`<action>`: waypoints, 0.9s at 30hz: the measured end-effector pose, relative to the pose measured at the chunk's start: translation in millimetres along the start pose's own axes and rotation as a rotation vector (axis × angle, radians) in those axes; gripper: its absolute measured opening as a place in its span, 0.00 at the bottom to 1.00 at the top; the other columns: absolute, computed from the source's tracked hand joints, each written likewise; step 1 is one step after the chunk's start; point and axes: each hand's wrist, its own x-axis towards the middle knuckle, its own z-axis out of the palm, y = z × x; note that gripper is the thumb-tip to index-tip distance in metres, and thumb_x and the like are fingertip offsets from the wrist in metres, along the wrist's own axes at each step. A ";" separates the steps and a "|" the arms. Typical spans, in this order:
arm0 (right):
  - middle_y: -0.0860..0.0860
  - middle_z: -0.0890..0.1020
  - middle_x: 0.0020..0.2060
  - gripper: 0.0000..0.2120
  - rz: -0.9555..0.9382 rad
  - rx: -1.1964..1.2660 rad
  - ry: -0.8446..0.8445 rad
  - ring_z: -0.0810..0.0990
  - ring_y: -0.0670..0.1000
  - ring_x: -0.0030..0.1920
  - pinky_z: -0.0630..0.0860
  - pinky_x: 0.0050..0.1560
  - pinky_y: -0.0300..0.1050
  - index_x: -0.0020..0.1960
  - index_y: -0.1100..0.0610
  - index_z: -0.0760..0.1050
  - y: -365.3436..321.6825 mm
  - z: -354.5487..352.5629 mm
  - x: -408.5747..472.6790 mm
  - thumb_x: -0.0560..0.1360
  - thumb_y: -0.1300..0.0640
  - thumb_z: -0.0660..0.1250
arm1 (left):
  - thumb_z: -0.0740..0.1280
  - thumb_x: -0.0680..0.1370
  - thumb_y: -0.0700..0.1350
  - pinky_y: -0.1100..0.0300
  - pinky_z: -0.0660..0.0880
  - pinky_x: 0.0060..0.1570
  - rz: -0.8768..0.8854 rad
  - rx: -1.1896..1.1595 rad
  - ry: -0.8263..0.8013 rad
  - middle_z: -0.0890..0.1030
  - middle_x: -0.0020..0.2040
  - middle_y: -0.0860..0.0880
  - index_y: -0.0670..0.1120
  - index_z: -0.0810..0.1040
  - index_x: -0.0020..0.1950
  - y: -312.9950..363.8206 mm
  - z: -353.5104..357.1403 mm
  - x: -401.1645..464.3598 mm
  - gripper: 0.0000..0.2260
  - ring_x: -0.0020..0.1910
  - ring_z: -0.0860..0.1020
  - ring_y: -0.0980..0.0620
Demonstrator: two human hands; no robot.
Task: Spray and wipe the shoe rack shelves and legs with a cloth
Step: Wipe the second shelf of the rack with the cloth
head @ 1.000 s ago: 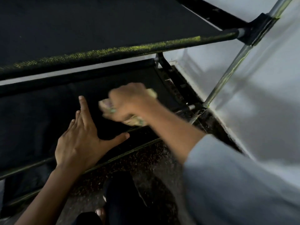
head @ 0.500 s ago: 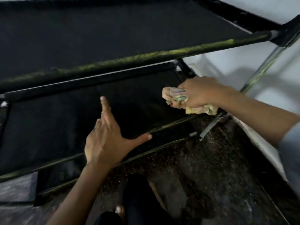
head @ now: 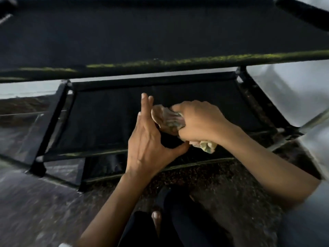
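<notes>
The black shoe rack has a wide upper fabric shelf (head: 160,31) and a lower fabric shelf (head: 106,118) beneath it. My right hand (head: 201,120) grips a crumpled pale cloth (head: 169,118) and holds it on the lower shelf, near its middle. My left hand (head: 147,139) lies flat on the same shelf with fingers straight and thumb spread, right beside the cloth. A black corner leg (head: 38,166) stands at the front left. No spray bottle shows.
A speckled dark floor (head: 222,184) runs under and in front of the rack. A pale wall (head: 293,90) stands close on the right. My dark-clothed leg and a toe (head: 156,215) are at the bottom centre.
My right hand has swept the cloth leftward from the shelf's right end to its middle, next to my left hand. The camera view has shifted left, showing the rack's left corner.
</notes>
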 end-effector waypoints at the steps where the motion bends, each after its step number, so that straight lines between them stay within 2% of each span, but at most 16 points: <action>1: 0.45 0.78 0.45 0.16 -0.028 0.100 0.053 0.79 0.52 0.48 0.68 0.40 0.42 0.56 0.45 0.73 -5.4 0.2 -1.7 0.69 0.54 0.69 | 0.72 0.61 0.66 0.55 0.76 0.55 0.012 -0.026 0.053 0.58 0.77 0.46 0.62 0.33 0.71 -3.8 -9.6 -8.2 0.55 0.70 0.69 0.46; 2: 0.44 0.78 0.41 0.13 -0.059 0.195 0.133 0.79 0.50 0.44 0.69 0.38 0.42 0.52 0.46 0.73 -12.0 -0.1 -5.2 0.69 0.54 0.70 | 0.73 0.62 0.65 0.55 0.75 0.57 0.017 -0.047 0.111 0.58 0.76 0.47 0.64 0.34 0.71 -7.7 -20.5 -18.6 0.53 0.71 0.67 0.46; 4: 0.42 0.80 0.40 0.12 -0.147 0.350 0.319 0.80 0.45 0.41 0.72 0.37 0.40 0.53 0.47 0.75 -27.5 1.4 -17.8 0.70 0.50 0.70 | 0.73 0.65 0.60 0.57 0.72 0.62 0.030 -0.066 0.217 0.61 0.74 0.47 0.63 0.39 0.72 -20.2 -40.4 -45.8 0.50 0.72 0.66 0.45; 7: 0.42 0.80 0.44 0.16 -0.373 0.441 0.550 0.79 0.43 0.42 0.73 0.40 0.37 0.57 0.53 0.77 -49.1 16.6 -43.8 0.70 0.54 0.70 | 0.71 0.68 0.55 0.62 0.67 0.67 0.044 0.004 0.282 0.68 0.70 0.47 0.52 0.52 0.73 -45.8 -60.0 -96.4 0.40 0.68 0.70 0.46; 9: 0.47 0.80 0.48 0.18 -0.541 0.310 0.689 0.77 0.47 0.44 0.72 0.45 0.39 0.60 0.57 0.75 -56.3 43.2 -57.2 0.71 0.59 0.68 | 0.69 0.69 0.57 0.62 0.71 0.60 -0.043 0.087 0.234 0.74 0.66 0.45 0.48 0.59 0.70 -64.3 -65.4 -126.4 0.34 0.63 0.74 0.48; 11: 0.51 0.81 0.53 0.21 -0.701 0.157 0.749 0.77 0.52 0.50 0.72 0.51 0.47 0.65 0.55 0.71 -56.4 79.8 -62.8 0.72 0.59 0.67 | 0.67 0.69 0.61 0.62 0.73 0.52 -0.239 0.113 0.130 0.74 0.66 0.49 0.51 0.60 0.70 -80.9 -66.1 -148.3 0.34 0.59 0.77 0.50; 13: 0.52 0.82 0.56 0.18 -0.756 0.045 0.715 0.78 0.52 0.52 0.73 0.51 0.49 0.67 0.51 0.70 -50.9 115.6 -59.9 0.78 0.54 0.63 | 0.66 0.69 0.63 0.59 0.72 0.52 -0.421 0.076 0.032 0.71 0.69 0.52 0.54 0.58 0.71 -98.5 -62.9 -159.4 0.35 0.61 0.75 0.51; 16: 0.52 0.82 0.56 0.15 -0.742 -0.060 0.662 0.79 0.53 0.51 0.73 0.50 0.49 0.65 0.50 0.75 -43.5 160.1 -42.2 0.80 0.55 0.60 | 0.69 0.72 0.58 0.57 0.70 0.58 -0.545 0.023 -0.084 0.66 0.72 0.50 0.49 0.56 0.74 -127.0 -53.5 -160.7 0.36 0.67 0.71 0.51; 18: 0.53 0.83 0.54 0.18 -0.655 -0.031 0.587 0.80 0.55 0.49 0.72 0.50 0.52 0.60 0.53 0.80 -44.1 179.1 -23.4 0.74 0.60 0.60 | 0.68 0.75 0.53 0.62 0.66 0.60 -0.560 0.008 -0.116 0.65 0.72 0.49 0.45 0.56 0.75 -140.3 -48.4 -156.2 0.34 0.68 0.68 0.52; 20: 0.53 0.83 0.54 0.22 -0.509 0.003 0.458 0.81 0.58 0.46 0.75 0.48 0.55 0.58 0.54 0.80 -48.5 185.8 -4.7 0.65 0.62 0.63 | 0.68 0.76 0.51 0.66 0.64 0.60 -0.586 -0.012 -0.103 0.64 0.72 0.48 0.44 0.57 0.74 -148.5 -45.7 -149.6 0.32 0.68 0.66 0.52; 22: 0.53 0.82 0.53 0.24 -0.332 0.006 0.308 0.82 0.61 0.46 0.78 0.44 0.56 0.60 0.54 0.78 -61.0 182.8 15.0 0.64 0.61 0.66 | 0.66 0.77 0.50 0.60 0.66 0.61 -0.603 -0.011 -0.082 0.64 0.71 0.47 0.44 0.58 0.74 -153.8 -43.6 -141.7 0.30 0.68 0.67 0.50; 25: 0.56 0.81 0.53 0.25 -0.155 -0.026 0.155 0.80 0.63 0.51 0.79 0.47 0.55 0.63 0.51 0.72 -75.1 187.6 57.1 0.66 0.51 0.69 | 0.64 0.78 0.50 0.54 0.66 0.63 -0.635 0.023 -0.101 0.63 0.73 0.46 0.43 0.57 0.74 -159.6 -36.7 -129.5 0.29 0.70 0.66 0.48; 27: 0.55 0.80 0.56 0.26 -0.122 0.150 0.011 0.79 0.60 0.54 0.78 0.52 0.55 0.64 0.48 0.72 -87.2 196.1 82.2 0.69 0.40 0.61 | 0.63 0.79 0.50 0.52 0.66 0.64 -0.662 0.056 -0.102 0.63 0.73 0.44 0.42 0.56 0.75 -165.5 -31.9 -123.1 0.28 0.70 0.66 0.47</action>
